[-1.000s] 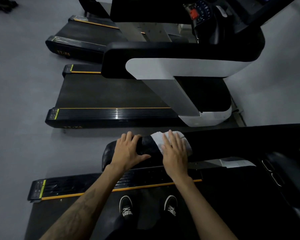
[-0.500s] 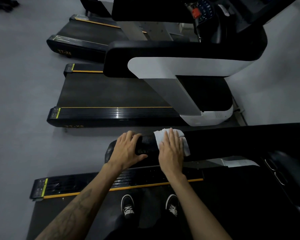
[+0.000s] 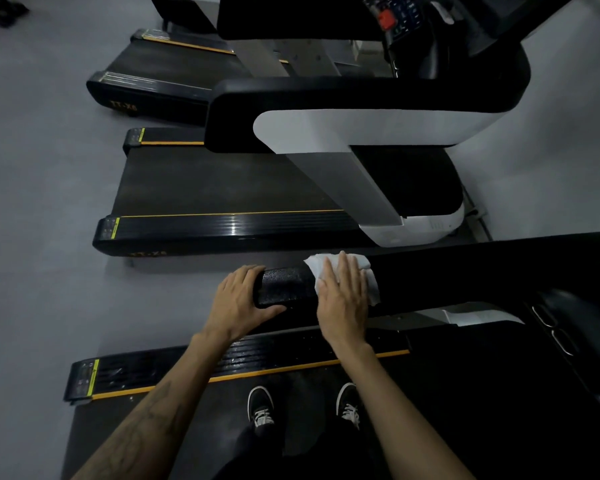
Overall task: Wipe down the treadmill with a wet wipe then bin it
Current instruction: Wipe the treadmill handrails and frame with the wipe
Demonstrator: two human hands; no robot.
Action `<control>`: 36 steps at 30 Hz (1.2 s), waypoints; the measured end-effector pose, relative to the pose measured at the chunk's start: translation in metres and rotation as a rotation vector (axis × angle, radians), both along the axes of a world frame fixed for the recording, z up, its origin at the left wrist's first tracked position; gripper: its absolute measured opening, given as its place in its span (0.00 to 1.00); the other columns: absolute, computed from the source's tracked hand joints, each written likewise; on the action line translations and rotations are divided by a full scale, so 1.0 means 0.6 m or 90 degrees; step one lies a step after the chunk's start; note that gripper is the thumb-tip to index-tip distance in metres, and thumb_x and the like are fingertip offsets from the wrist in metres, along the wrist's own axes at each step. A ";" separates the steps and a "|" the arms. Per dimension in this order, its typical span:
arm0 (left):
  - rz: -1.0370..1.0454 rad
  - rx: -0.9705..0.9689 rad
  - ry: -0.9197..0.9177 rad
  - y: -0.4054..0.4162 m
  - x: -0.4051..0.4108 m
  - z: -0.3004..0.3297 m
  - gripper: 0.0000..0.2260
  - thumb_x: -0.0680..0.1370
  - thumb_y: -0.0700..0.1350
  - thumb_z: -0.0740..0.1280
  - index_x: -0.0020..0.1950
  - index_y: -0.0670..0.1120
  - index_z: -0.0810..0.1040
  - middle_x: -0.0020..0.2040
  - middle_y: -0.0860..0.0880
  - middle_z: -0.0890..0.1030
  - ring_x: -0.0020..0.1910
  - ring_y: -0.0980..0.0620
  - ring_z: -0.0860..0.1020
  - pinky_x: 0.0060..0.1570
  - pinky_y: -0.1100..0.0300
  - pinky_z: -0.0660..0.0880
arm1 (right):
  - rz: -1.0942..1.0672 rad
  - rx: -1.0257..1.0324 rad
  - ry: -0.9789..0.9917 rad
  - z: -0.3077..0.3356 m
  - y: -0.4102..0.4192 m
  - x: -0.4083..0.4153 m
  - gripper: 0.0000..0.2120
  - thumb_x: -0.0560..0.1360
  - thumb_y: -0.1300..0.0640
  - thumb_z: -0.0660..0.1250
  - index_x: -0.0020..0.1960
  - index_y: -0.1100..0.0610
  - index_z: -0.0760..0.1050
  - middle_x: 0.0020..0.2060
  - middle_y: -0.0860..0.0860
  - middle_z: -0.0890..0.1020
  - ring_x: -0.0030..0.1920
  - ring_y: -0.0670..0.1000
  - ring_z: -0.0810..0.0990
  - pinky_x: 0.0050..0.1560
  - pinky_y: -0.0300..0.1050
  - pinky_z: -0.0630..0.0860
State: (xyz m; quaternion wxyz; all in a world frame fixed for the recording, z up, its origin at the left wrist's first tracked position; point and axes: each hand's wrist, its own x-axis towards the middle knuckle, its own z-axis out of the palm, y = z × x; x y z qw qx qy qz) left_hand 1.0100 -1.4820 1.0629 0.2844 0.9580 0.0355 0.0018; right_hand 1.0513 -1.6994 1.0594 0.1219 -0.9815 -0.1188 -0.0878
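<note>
I stand on a black treadmill belt (image 3: pixel 326 427) and face its left handrail (image 3: pixel 465 271), a thick black bar running left to right. A white wet wipe (image 3: pixel 362 268) is draped over the rail. My right hand (image 3: pixel 342 299) lies flat on the wipe, fingers together, pressing it onto the rail. My left hand (image 3: pixel 238 303) wraps the rail's rounded end, thumb underneath, just left of the wipe. A short stretch of bare rail shows between the two hands.
Two more treadmills (image 3: pixel 222 192) stand in a row beyond the rail, the nearer one with a white and black handrail (image 3: pixel 361 129) and a console with a red button (image 3: pixel 385 19). Grey floor (image 3: pixel 39 202) lies to the left. My two black shoes (image 3: pixel 262 407) are on the belt.
My right hand has shifted the wipe slightly along the rail. My left hand has kept its grip on the rail end.
</note>
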 end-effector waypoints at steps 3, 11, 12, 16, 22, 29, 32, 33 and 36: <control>-0.006 -0.024 -0.008 0.003 -0.003 -0.001 0.44 0.68 0.74 0.66 0.74 0.45 0.72 0.68 0.46 0.77 0.67 0.46 0.75 0.69 0.48 0.71 | 0.108 -0.026 -0.020 -0.005 -0.014 -0.014 0.24 0.85 0.50 0.51 0.80 0.51 0.64 0.80 0.58 0.63 0.81 0.58 0.57 0.79 0.60 0.58; -0.013 -0.044 -0.025 0.007 -0.008 -0.002 0.41 0.69 0.72 0.67 0.73 0.45 0.72 0.67 0.46 0.77 0.65 0.46 0.75 0.67 0.49 0.72 | -0.042 0.006 0.001 -0.003 -0.022 0.015 0.25 0.85 0.48 0.50 0.79 0.54 0.67 0.79 0.59 0.65 0.80 0.59 0.61 0.79 0.61 0.58; -0.011 -0.047 -0.028 0.007 -0.008 -0.004 0.41 0.69 0.72 0.67 0.72 0.45 0.73 0.66 0.46 0.77 0.65 0.46 0.75 0.67 0.49 0.73 | -0.049 0.013 -0.002 -0.004 0.001 0.010 0.25 0.85 0.48 0.51 0.78 0.54 0.68 0.78 0.60 0.66 0.80 0.60 0.61 0.79 0.61 0.58; -0.011 -0.064 -0.014 0.010 -0.007 -0.005 0.41 0.68 0.71 0.69 0.72 0.45 0.72 0.67 0.47 0.77 0.66 0.47 0.74 0.68 0.50 0.72 | 0.128 -0.039 -0.023 -0.011 0.015 -0.019 0.23 0.85 0.50 0.53 0.79 0.52 0.67 0.80 0.57 0.64 0.81 0.59 0.59 0.80 0.58 0.56; -0.009 -0.079 0.004 0.015 -0.006 -0.012 0.41 0.69 0.67 0.74 0.74 0.46 0.71 0.72 0.45 0.75 0.73 0.43 0.71 0.73 0.41 0.68 | 0.092 -0.005 -0.026 -0.004 -0.058 0.003 0.24 0.86 0.48 0.50 0.79 0.53 0.66 0.80 0.57 0.64 0.81 0.58 0.59 0.80 0.58 0.55; 0.006 -0.094 0.001 0.014 -0.009 -0.010 0.42 0.68 0.68 0.72 0.74 0.45 0.72 0.71 0.45 0.75 0.72 0.45 0.71 0.74 0.44 0.67 | 0.057 0.004 -0.014 -0.019 0.027 -0.023 0.24 0.85 0.50 0.52 0.79 0.51 0.66 0.80 0.56 0.63 0.81 0.59 0.58 0.79 0.61 0.58; 0.004 -0.086 0.004 0.014 -0.008 -0.012 0.41 0.69 0.65 0.77 0.75 0.45 0.72 0.73 0.45 0.75 0.75 0.45 0.69 0.76 0.44 0.65 | 0.181 -0.029 -0.031 -0.015 -0.028 -0.029 0.24 0.85 0.51 0.55 0.80 0.50 0.64 0.81 0.55 0.60 0.82 0.57 0.54 0.80 0.57 0.54; 0.002 -0.086 0.002 0.013 -0.007 -0.011 0.41 0.69 0.63 0.79 0.75 0.45 0.71 0.73 0.45 0.74 0.76 0.44 0.68 0.77 0.45 0.64 | 0.180 -0.026 -0.034 -0.012 -0.044 -0.026 0.24 0.85 0.51 0.55 0.80 0.51 0.65 0.81 0.55 0.60 0.82 0.56 0.55 0.80 0.57 0.54; 0.000 -0.092 0.006 0.012 -0.006 -0.006 0.41 0.70 0.62 0.78 0.76 0.45 0.70 0.75 0.46 0.73 0.78 0.45 0.66 0.78 0.45 0.62 | 0.069 0.012 -0.006 -0.004 -0.047 -0.008 0.24 0.86 0.49 0.50 0.79 0.53 0.67 0.80 0.56 0.63 0.81 0.58 0.59 0.80 0.59 0.55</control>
